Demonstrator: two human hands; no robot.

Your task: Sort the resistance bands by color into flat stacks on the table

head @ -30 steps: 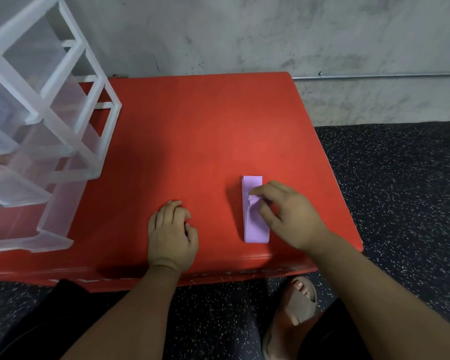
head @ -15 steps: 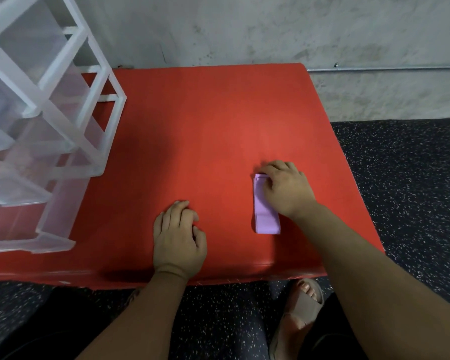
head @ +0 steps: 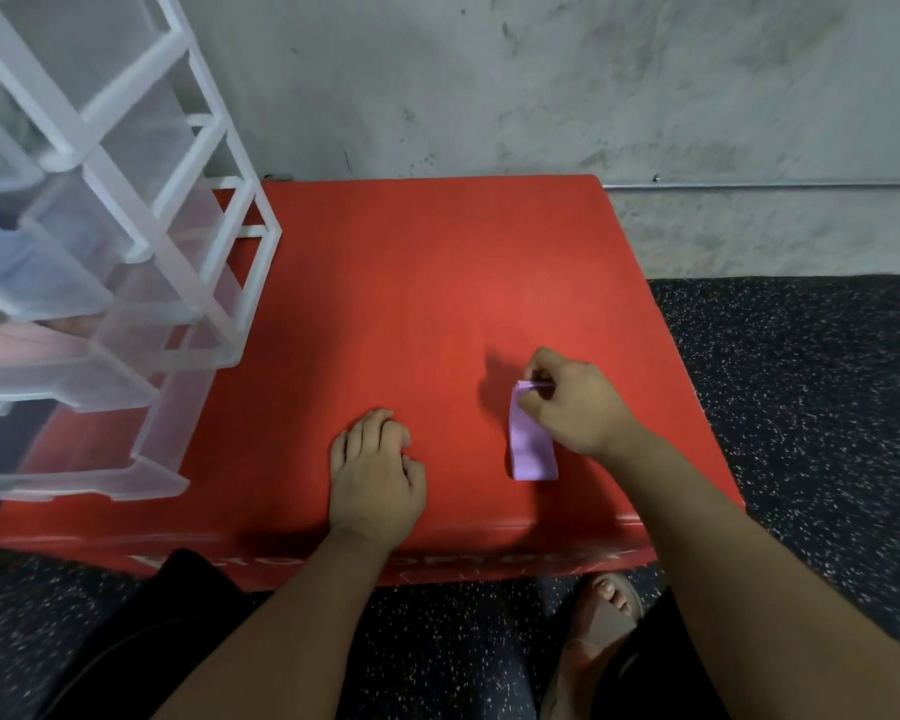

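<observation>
One purple band (head: pixel 531 449) lies flat toward the red table's (head: pixel 437 283) front right. The right hand (head: pixel 572 407) pinches its far end between thumb and fingertips, probably to square the fold. The left hand (head: pixel 375 475) rests loosely curled and holding nothing near the table's front edge, likely bracing.

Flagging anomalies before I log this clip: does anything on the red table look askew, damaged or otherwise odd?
Nothing looks damaged or spilled. The purple band is not fully flat: the right hand pinches its far end up off the red table. The left hand rests on the table, apart from the band.
</observation>
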